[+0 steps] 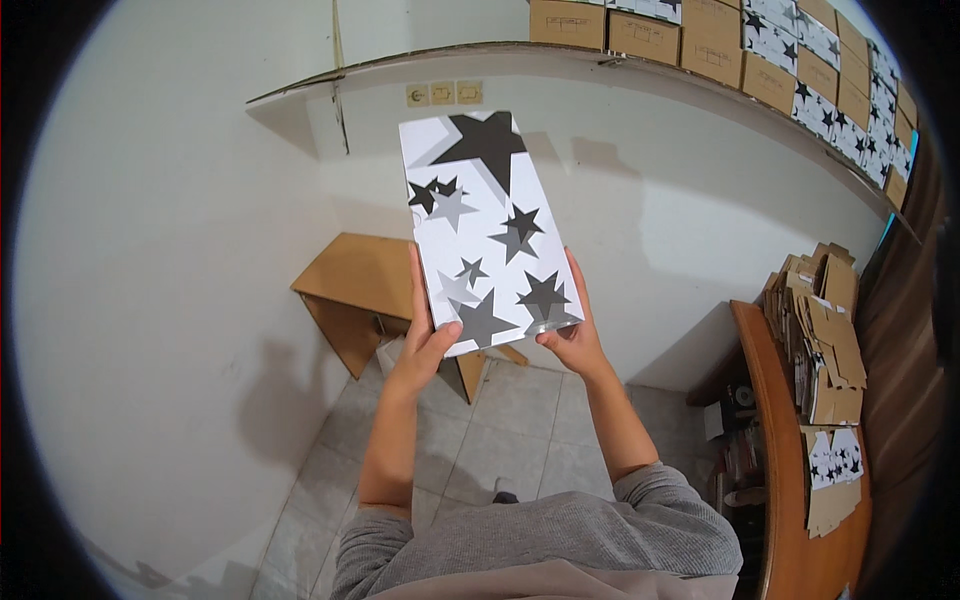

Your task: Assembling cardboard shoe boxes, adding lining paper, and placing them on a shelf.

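Note:
I hold a flat white box (486, 225) printed with black and grey stars up in front of me, tilted slightly left. My left hand (425, 335) grips its lower left edge, thumb on the front face. My right hand (572, 335) grips its lower right corner. Both forearms reach up from grey sleeves at the bottom of the view.
A small wooden table (360, 275) stands against the white wall below the box. A high shelf (700, 80) carries several brown and star-printed boxes. At the right, a wooden counter (785, 440) holds stacks of flattened cardboard (825, 330). The floor is tiled (500, 430).

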Demonstrator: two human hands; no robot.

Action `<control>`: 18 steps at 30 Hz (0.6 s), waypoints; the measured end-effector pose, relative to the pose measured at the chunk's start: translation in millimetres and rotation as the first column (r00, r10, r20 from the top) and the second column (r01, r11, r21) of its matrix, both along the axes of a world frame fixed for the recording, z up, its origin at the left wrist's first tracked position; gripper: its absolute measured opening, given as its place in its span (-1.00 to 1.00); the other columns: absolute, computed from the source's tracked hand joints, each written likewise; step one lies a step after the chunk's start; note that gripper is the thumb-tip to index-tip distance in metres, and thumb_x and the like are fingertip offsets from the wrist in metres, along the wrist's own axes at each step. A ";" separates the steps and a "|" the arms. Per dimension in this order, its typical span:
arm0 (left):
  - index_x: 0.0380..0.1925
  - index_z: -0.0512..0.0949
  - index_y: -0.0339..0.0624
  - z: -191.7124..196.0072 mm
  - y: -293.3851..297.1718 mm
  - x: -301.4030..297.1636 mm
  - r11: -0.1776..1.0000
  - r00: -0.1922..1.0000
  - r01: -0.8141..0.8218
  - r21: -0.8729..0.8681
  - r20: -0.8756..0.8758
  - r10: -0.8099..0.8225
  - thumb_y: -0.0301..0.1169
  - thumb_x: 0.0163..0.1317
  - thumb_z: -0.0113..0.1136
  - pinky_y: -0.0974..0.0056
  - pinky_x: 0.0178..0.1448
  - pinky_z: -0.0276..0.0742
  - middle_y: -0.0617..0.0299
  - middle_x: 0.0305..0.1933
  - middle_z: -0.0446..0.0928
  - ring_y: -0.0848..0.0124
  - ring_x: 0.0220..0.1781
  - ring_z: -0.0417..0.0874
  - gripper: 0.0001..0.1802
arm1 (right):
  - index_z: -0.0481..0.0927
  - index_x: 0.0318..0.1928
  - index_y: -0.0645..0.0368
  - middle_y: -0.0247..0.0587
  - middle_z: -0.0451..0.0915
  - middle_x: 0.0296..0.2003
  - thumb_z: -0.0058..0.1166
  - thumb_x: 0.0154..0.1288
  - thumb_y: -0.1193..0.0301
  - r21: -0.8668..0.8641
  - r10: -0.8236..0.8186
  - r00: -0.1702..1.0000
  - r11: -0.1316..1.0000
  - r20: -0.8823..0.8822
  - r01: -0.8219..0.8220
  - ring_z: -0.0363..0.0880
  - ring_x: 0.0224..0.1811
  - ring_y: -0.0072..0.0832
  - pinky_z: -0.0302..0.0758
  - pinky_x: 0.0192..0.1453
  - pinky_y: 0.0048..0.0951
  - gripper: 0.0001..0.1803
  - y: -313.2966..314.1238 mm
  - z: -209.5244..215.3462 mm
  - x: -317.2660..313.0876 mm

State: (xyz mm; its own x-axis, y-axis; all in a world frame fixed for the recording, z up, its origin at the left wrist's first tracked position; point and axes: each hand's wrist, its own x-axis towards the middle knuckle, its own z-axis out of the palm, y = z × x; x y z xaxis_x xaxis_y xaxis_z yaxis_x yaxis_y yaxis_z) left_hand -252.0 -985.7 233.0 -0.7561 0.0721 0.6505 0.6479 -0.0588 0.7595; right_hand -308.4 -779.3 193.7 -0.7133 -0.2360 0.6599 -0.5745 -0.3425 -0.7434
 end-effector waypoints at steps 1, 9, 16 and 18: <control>0.42 -0.44 -0.26 -11.5 -2.5 -9.8 0.999 0.998 0.016 -0.029 -0.062 -0.018 -0.19 0.06 0.11 0.18 0.52 -0.36 0.03 0.54 -0.43 0.23 0.56 -0.36 0.13 | -0.15 0.45 0.20 -0.07 -0.05 0.44 0.50 -0.18 0.05 -0.002 -0.005 0.999 1.000 -0.054 0.004 -0.06 0.48 -0.29 -0.04 0.47 -0.23 0.33 -0.9 -11.2 -9.2; 0.43 -0.44 -0.16 -54.9 -11.3 -84.9 1.000 0.947 -0.021 -0.011 -0.320 0.016 -0.04 0.02 0.14 0.17 0.52 -0.40 0.08 0.54 -0.47 0.24 0.56 -0.42 0.19 | -0.10 0.44 0.26 -0.02 -0.03 0.44 0.50 -0.15 0.21 0.075 -0.116 0.879 0.983 -0.462 0.169 -0.02 0.47 -0.25 -0.02 0.46 -0.25 0.26 -2.2 -33.0 -94.8; 0.46 -0.30 -0.12 33.7 -46.1 -207.6 1.000 0.910 -0.010 -0.028 -0.415 -0.003 -0.03 0.13 0.02 0.24 0.51 -0.41 0.13 0.55 -0.32 0.29 0.56 -0.35 0.03 | 0.02 0.43 0.21 -0.01 0.20 0.35 0.45 -0.06 0.27 -0.009 -0.311 0.726 0.922 -0.613 0.387 0.19 0.38 -0.30 0.15 0.38 -0.31 0.11 -30.0 61.0 -188.4; 0.47 -0.28 -0.01 68.0 -55.7 -228.3 0.996 0.943 0.089 0.023 -0.323 -0.077 0.00 0.18 0.00 0.24 0.51 -0.32 0.17 0.55 -0.27 0.27 0.55 -0.24 -0.01 | 0.07 0.41 0.19 -0.05 0.34 0.25 0.42 0.01 0.27 -0.071 -0.289 0.739 0.948 -0.609 0.311 0.37 0.24 -0.35 0.30 0.27 -0.37 0.03 -48.8 91.6 -203.8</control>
State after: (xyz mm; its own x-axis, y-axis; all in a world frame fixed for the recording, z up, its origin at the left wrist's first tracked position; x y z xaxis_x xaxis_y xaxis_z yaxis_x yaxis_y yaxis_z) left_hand -480.2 -1041.4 301.0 -0.4990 0.0968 0.8612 0.8486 -0.1469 0.5083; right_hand -512.1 -828.1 285.3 -0.2062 -0.1080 0.9725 -0.9753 -0.0573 -0.2132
